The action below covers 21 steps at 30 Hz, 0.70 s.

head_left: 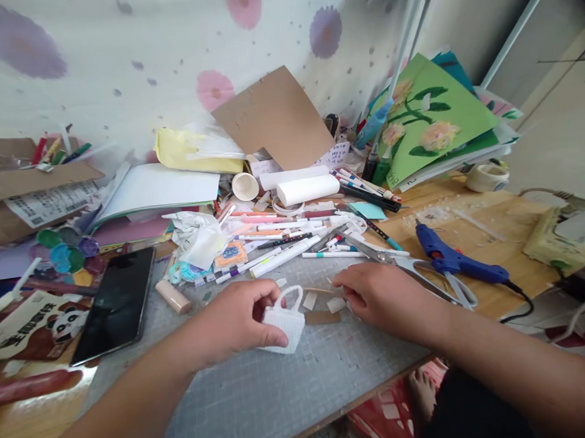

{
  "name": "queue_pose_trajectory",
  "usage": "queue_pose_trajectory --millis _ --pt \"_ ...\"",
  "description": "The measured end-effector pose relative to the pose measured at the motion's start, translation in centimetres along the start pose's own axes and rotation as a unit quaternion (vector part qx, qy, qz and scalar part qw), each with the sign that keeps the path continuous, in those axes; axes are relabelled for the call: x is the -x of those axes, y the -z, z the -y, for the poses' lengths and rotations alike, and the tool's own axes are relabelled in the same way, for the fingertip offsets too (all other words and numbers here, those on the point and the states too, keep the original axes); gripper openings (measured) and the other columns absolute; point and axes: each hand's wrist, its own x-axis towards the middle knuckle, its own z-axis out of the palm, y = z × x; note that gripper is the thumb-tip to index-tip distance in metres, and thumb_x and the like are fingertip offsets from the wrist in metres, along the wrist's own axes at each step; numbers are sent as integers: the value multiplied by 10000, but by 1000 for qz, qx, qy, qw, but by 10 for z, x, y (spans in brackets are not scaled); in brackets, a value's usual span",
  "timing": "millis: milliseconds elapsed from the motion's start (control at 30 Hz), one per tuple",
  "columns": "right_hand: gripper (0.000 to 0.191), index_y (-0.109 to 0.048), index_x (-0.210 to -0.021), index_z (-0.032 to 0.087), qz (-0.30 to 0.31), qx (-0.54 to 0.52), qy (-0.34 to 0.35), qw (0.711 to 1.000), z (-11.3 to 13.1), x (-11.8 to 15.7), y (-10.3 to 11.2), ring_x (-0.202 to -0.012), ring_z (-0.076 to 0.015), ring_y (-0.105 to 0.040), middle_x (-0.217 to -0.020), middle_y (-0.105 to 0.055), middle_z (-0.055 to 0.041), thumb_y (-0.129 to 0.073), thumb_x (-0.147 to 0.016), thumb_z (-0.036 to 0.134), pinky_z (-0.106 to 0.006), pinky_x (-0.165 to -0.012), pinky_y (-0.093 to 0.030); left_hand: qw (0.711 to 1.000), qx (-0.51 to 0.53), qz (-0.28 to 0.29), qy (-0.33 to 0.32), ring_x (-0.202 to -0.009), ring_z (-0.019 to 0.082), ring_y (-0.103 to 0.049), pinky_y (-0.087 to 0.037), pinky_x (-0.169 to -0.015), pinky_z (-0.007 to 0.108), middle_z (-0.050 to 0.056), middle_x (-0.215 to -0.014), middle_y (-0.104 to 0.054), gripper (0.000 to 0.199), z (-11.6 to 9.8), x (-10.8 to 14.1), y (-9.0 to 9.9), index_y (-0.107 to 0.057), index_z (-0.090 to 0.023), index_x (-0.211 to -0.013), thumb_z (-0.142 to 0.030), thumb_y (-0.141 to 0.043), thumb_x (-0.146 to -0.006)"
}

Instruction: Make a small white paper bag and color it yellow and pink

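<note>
My left hand (247, 319) grips a small white handbag-shaped piece (289, 327) with a looped handle, thumb on its front, fingers behind. It is held low over the grey cutting mat (235, 396). To the right, my right hand (378, 296) is closed with its fingertips pinched together. A thin tan strip (320, 289) runs up to those fingertips; whether they hold it or something smaller is hidden. Between the hands lie small white scraps (336, 305) and a brown cardboard piece (322, 317).
Scissors (410, 264) and a blue glue gun (455, 257) lie right of my right hand. Several markers (285, 256) are heaped behind. At left are a black phone (115, 305) and a beige cylinder (173, 296). A power strip (549, 238) sits far right.
</note>
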Motion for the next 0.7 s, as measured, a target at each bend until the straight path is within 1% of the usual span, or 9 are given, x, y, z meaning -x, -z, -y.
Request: queue_pose_trajectory --millis 67,133,233,367,467,533,567,633,700 --pt "229 -685 -877 176 -13 -8 -8 1000 -1 0 4 -789 -238 -643 -827 -699 -80 -516 -763 73 -316 -709 -441 999 -7 33 -28 -651 155 -459 -310 -573 234 -47 -668 -497 208 1 0 2 -553 -193 -677 -329 -704 -632" --pt "266 -686 -936 173 -33 -17 -21 999 -4 1 10 -845 -241 -644 -903 -706 -89 -500 -778 68 -323 -752 -443 998 11 47 -49 -682 162 -475 -325 -600 236 -35 -702 -513 195 4 -1 3 -567 -189 -691 -334 -693 -660" --pt "269 -680 -962 166 -61 -39 -45 996 -10 2 20 -856 -235 -643 -941 -708 -92 -479 -806 75 -324 -754 -449 993 108 36 -34 -653 146 -474 -337 -590 231 -49 -701 -518 215 7 -1 1 -553 -195 -773 -328 -696 -683" --pt "222 -680 -886 203 -73 -79 -56 993 -10 5 28 -790 -194 -641 -870 -713 -42 -487 -833 108 -280 -681 -460 970 244 3 -19 -659 137 -502 -363 -606 233 -48 -717 -548 240 6 -1 -5 -572 -191 -830 -314 -718 -684" --pt "178 -677 -881 230 -68 -166 -65 982 -1 8 30 -766 -174 -636 -850 -705 -13 -512 -853 171 -259 -647 -463 958 281 -22 -51 -833 188 -573 -423 -704 270 18 -930 -624 265 1 0 -9 -630 -196 -891 -294 -737 -669" --pt "156 -677 -882 238 -64 -210 -65 973 5 10 31 -747 -169 -631 -834 -700 -4 -528 -856 203 -255 -624 -459 954 281 -32 -100 -994 227 -562 -437 -786 293 57 -1141 -602 203 -2 1 -11 -668 -197 -831 -279 -750 -664" --pt "154 -676 -886 238 -69 -209 -61 974 6 11 31 -746 -167 -630 -837 -699 -3 -530 -854 203 -253 -622 -457 952 280 -30 -120 -1020 232 -557 -439 -802 296 61 -1203 -582 170 -3 2 -12 -676 -196 -793 -274 -755 -665" --pt "173 -677 -897 231 -85 -163 -50 982 5 10 29 -765 -167 -631 -860 -702 -8 -521 -850 171 -253 -644 -456 952 277 -11 -131 -948 215 -577 -445 -780 295 60 -1158 -611 161 -3 3 -13 -683 -196 -789 -272 -756 -667" --pt "200 -680 -893 212 -94 -102 -48 989 -2 7 25 -773 -176 -637 -861 -709 -27 -503 -844 134 -260 -661 -455 953 282 2 -114 -801 182 -583 -439 -713 281 39 -975 -657 203 -2 3 -13 -678 -194 -829 -281 -753 -662"
